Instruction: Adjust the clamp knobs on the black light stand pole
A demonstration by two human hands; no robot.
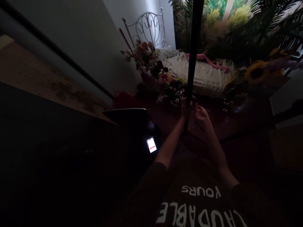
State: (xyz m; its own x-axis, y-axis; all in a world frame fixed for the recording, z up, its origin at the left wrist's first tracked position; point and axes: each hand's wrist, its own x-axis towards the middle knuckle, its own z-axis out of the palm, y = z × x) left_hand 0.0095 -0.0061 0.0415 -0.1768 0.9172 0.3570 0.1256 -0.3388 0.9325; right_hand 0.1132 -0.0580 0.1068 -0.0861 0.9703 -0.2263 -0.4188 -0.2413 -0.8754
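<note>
A black upright pole [193,53], apparently part of a stand, rises in front of me and runs out of the top of the view. My left hand [185,110] is wrapped around its lower part. Just to the right of the pole, my right hand [200,113] is closed with its fingertips pinched together close to the shaft. Whatever lies between those fingertips is too dark to make out. Below the hands, the foot of the pole and thin dark legs fade into shadow.
A lit phone screen [151,145] glows at left, near a dark panel [134,118] with a pale edge. Beyond are bunched flowers [151,63], a white metal headboard [151,26], creased white bedding [205,75], a pink item [214,63], sunflowers [257,72] and palm fronds [260,28].
</note>
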